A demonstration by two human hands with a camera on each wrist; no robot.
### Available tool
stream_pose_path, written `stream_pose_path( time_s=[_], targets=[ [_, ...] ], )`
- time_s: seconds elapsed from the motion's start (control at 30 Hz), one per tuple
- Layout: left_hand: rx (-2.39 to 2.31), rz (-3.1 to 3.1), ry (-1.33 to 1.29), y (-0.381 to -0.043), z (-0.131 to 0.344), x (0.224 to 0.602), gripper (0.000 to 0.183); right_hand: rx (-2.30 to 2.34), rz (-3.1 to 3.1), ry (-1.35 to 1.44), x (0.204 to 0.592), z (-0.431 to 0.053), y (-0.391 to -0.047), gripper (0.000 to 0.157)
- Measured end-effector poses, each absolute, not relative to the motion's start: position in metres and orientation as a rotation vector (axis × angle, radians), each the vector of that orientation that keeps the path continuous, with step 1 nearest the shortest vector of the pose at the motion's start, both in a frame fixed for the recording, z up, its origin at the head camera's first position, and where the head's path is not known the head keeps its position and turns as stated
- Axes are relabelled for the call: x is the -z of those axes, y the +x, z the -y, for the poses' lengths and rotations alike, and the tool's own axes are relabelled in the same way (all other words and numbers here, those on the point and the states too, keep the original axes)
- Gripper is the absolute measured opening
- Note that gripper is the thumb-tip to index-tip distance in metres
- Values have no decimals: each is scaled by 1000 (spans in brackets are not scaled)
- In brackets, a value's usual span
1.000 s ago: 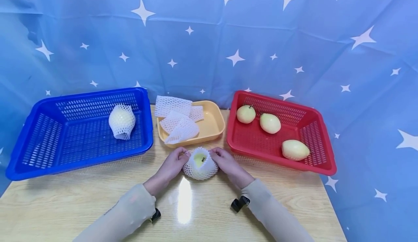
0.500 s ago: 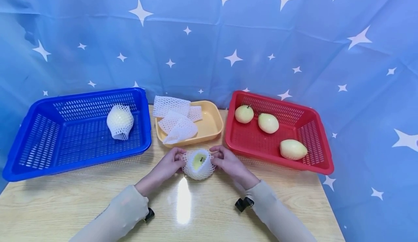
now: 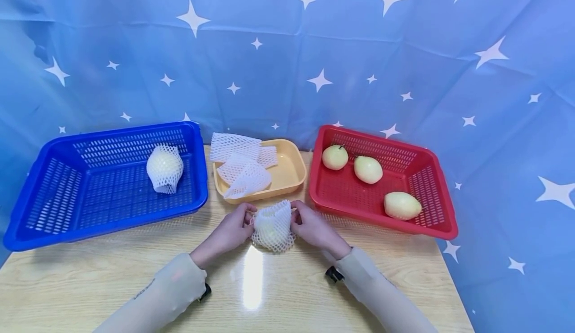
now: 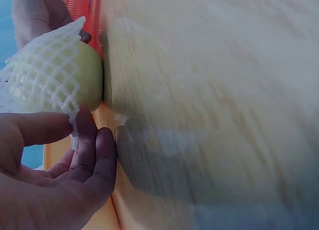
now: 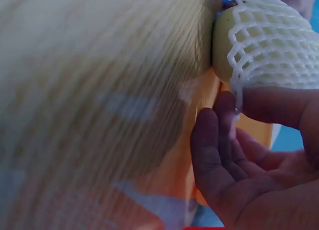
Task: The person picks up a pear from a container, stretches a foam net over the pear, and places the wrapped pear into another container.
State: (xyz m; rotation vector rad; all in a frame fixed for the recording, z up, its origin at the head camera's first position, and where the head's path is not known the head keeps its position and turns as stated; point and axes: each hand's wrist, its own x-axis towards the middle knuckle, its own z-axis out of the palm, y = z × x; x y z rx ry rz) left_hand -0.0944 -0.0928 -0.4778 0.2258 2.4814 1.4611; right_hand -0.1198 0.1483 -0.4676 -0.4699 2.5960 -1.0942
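Note:
A pale yellow-green pear (image 4: 91, 78) stands on the table in front of the small tray, wrapped in a white foam fruit net (image 3: 272, 228). My left hand (image 3: 232, 229) pinches the net's edge between thumb and forefinger, as the left wrist view shows closely. On the opposite side, my right hand (image 3: 314, 226) pinches the edge too, its other fingers loosely bent near the tabletop. Both wrist views show a bare strip of pear by the table, below the net's edge. From the head view the mesh covers the top and hides the stem.
A blue basket (image 3: 96, 218) at left holds one netted pear (image 3: 165, 168). Several spare foam nets (image 3: 247, 177) lie in a yellow tray (image 3: 292, 168) behind my hands. The red basket (image 3: 355, 197) at right holds three bare pears (image 3: 368, 169). A starry blue cloth (image 3: 269, 63) hangs behind.
The net's opening, which showed the pear's top and stem, has been drawn up and over, so mesh now hides them. Both hands keep to the sides of the pear with small shifts.

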Motion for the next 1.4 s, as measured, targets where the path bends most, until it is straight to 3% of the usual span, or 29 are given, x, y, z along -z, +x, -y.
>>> stream_pose_path(
  time_s=[0.13,0.33,0.5,0.63,0.93,1.4],
  targets=[
    [-1316,-2599,336,-94,91,477,39,904,-2691,-574,467,-144,-117,23],
    [-1073,-2840,546,-90,87,478,40,805,-2739,-690,465,-138,-116,43],
    [-910,-2940,651,-86,91,477,40,717,-2766,-713,463,-142,-114,41],
    [-977,-2814,677,-86,98,471,56,833,-2695,-730,457,-154,-111,44],
    [-1255,-2490,820,-92,94,465,94,1177,-2308,-742,452,-159,-108,77],
    [-1264,-2429,923,-103,88,475,90,1016,-2380,-827,458,-143,-110,80]
  ],
)
